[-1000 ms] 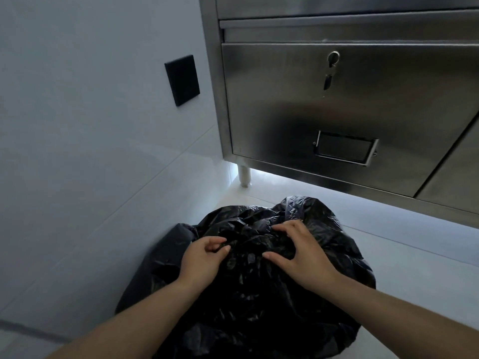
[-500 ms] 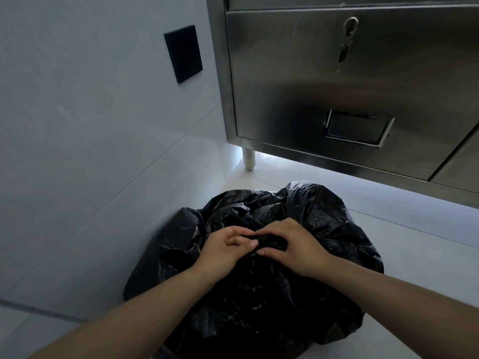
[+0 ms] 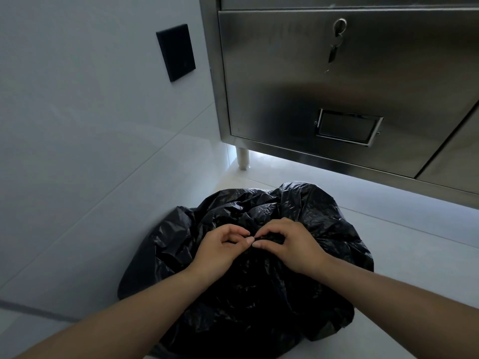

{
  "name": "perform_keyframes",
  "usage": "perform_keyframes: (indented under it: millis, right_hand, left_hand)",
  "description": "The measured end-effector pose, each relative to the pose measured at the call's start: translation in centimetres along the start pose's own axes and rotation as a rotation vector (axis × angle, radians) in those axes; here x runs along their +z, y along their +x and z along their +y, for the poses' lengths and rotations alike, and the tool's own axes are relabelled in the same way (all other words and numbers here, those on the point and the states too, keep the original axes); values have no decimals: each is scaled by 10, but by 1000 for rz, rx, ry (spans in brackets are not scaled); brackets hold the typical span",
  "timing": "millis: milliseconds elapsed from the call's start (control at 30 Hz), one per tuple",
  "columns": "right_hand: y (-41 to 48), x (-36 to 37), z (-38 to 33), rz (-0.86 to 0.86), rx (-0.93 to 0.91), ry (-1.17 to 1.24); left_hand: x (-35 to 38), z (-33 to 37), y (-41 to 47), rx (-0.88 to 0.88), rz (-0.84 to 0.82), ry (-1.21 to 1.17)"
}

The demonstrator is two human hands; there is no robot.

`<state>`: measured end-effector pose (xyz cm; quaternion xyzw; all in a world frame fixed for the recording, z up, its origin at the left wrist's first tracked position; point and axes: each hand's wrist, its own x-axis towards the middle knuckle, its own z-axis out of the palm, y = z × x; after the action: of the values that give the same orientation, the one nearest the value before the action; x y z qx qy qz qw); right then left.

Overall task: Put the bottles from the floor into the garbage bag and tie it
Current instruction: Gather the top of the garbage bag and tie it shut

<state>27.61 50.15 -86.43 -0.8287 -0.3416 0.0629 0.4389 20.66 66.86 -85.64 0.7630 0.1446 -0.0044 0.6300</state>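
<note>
A bulging black garbage bag (image 3: 305, 216) sits on the pale floor against the wall, its plastic crumpled and gathered at the top. My left hand (image 3: 220, 248) and my right hand (image 3: 293, 244) meet over the gathered top, fingertips pinching folds of the black plastic between them. Both forearms reach in from the bottom of the view. No bottles show; whatever is in the bag is hidden.
A stainless steel cabinet (image 3: 285, 86) on short legs (image 3: 242, 159) stands just behind the bag, with a key (image 3: 334, 50) hanging in its lock and a label holder (image 3: 347, 126). The white wall (image 3: 77, 151) on the left carries a black switch plate (image 3: 176, 51).
My hands have come together from apart on the bag to pinching its gathered top at the middle. The view has shifted slightly.
</note>
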Motion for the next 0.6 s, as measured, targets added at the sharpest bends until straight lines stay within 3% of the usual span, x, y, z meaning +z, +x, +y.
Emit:
perform_keyframes:
  millis: [167, 300, 367, 500, 600]
  right_hand:
    - [-5, -10, 4, 57, 64, 9]
    - [-11, -18, 5, 93, 106, 31]
    - [-14, -19, 3, 128, 118, 69]
    - [-16, -21, 1, 227, 141, 154]
    - [-19, -23, 5, 253, 180, 147]
  left_hand:
    - [-6, 5, 5, 85, 123, 13]
    - [-7, 3, 9, 239, 263, 298]
    - [-4, 2, 9, 251, 180, 356]
    - [16, -1, 10, 75, -114, 222]
    - [28, -4, 10, 41, -151, 244]
